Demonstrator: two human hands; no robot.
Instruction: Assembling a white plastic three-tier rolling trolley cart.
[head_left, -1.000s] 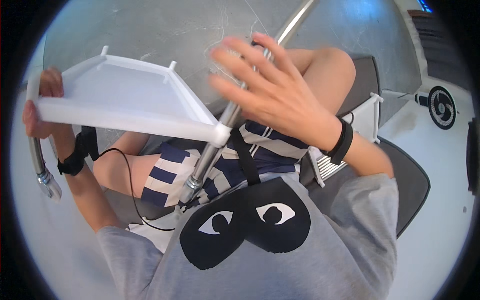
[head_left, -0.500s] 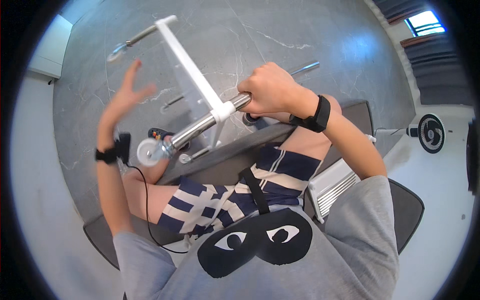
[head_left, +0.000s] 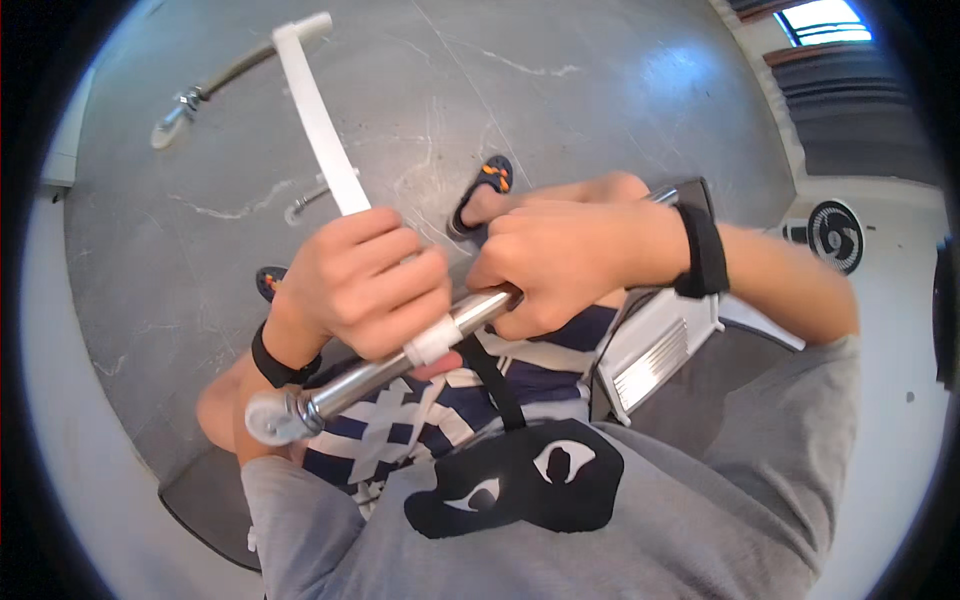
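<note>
- Nearest me, I see the shiny chrome metal tube with a small grey caster wheel [head_left: 272, 417] at its lower end, lying slantwise across the lap.
- My left hand [head_left: 365, 283] is clenched around the white plastic collar [head_left: 433, 341] on that tube, fingers fully curled.
- My right hand [head_left: 560, 262] grasps the tube just beside it, fist tight.
- Beyond, the flat white plastic shelf panel [head_left: 318, 118] rises edge-on from the left fist.
- Farthest, another chrome tube [head_left: 205, 88] lies on the grey floor [head_left: 600, 100].

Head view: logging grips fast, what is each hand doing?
Left hand: closed around the metal tube at its white collar.
Right hand: closed on the same tube.
</note>
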